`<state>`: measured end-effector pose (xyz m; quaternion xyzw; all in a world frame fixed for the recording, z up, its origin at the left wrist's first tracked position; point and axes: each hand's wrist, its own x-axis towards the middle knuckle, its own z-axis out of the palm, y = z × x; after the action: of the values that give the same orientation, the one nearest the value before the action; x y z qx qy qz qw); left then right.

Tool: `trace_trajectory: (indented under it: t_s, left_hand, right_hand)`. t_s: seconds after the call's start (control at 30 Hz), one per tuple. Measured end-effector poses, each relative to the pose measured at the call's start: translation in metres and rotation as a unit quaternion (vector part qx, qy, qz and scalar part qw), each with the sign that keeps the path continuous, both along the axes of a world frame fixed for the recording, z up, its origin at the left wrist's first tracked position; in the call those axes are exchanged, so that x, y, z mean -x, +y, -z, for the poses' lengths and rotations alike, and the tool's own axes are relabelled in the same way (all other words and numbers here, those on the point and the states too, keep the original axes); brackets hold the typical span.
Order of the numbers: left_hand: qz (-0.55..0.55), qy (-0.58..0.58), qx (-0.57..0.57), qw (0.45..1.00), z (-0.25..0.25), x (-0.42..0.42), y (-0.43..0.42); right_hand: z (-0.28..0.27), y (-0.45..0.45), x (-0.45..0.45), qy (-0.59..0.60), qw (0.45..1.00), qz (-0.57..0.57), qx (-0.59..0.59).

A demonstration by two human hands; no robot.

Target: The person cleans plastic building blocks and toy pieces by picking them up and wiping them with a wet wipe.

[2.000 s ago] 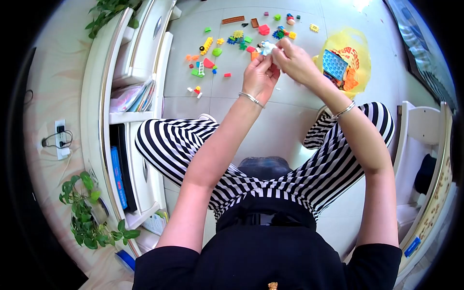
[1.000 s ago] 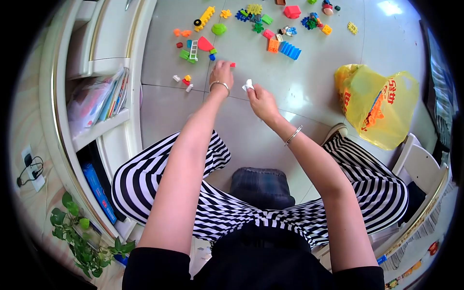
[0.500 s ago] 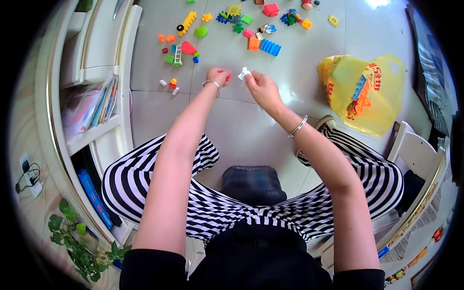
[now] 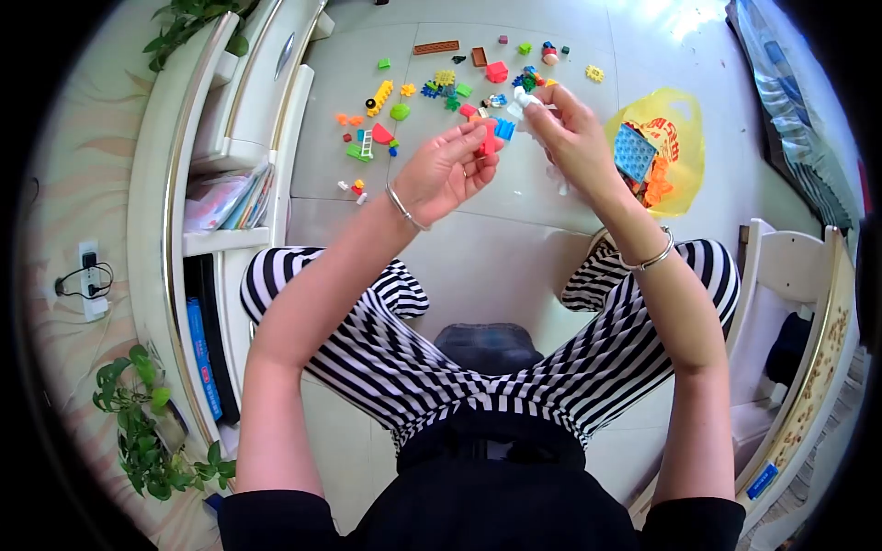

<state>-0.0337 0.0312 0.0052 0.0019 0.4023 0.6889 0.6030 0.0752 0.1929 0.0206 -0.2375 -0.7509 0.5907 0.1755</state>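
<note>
My left hand (image 4: 450, 172) is raised over the floor with its fingers closed on a small red toy piece (image 4: 488, 138). Just to its right, my right hand (image 4: 577, 138) pinches a small white piece (image 4: 521, 100) between thumb and fingers. The white piece's exact kind does not show. Both held things are apart from each other. Beyond the hands lie a yellow toy piece with a black wheel (image 4: 378, 98), a white toy ladder (image 4: 367, 143), a blue ridged block (image 4: 503, 129) and a green round piece (image 4: 400, 111).
A yellow plastic bag (image 4: 684, 174) with a blue studded plate (image 4: 634, 152) and orange pieces lies on the right. White shelves with books (image 4: 243, 197) stand left, a white chair (image 4: 781, 262) right. Several small pieces (image 4: 355, 189) lie nearer on the tiles.
Both hands have come up nearer the camera and to the right, still holding the red and white pieces. The view has shifted, showing more floor at the far side.
</note>
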Motion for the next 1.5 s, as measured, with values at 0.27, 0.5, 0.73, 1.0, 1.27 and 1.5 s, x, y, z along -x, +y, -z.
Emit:
trace_trajectory:
  t_s: [0.27, 0.5, 0.73, 1.0, 1.27, 1.5]
  left_hand:
    - [0.029, -0.003, -0.062, 0.998, -0.004, -0.008, -0.001]
    - [-0.019, 0.021, -0.012, 1.000, 0.002, 0.002, -0.005]
    - [-0.003, 0.045, 0.000, 0.999, 0.004, 0.002, -0.006]
    - [-0.068, 0.053, -0.001, 0.996, -0.004, 0.001, -0.002]
    - [-0.017, 0.019, -0.041, 0.999, -0.009, -0.011, -0.002]
    - [0.018, 0.073, -0.032, 0.997, -0.007, -0.010, -0.007]
  right_hand:
    - [0.001, -0.009, -0.007, 0.022, 0.998, -0.037, -0.051]
    - [0.000, -0.019, -0.015, -0.037, 0.974, -0.142, -0.175]
    - [-0.005, -0.014, -0.010, 0.025, 0.983, -0.089, -0.156]
    - [-0.016, -0.036, -0.031, -0.061, 0.960, -0.195, -0.190]
    - [-0.003, -0.008, -0.014, 0.009, 0.955, -0.099, -0.280]
    - [-0.016, -0.016, -0.022, -0.004, 0.943, -0.138, -0.304]
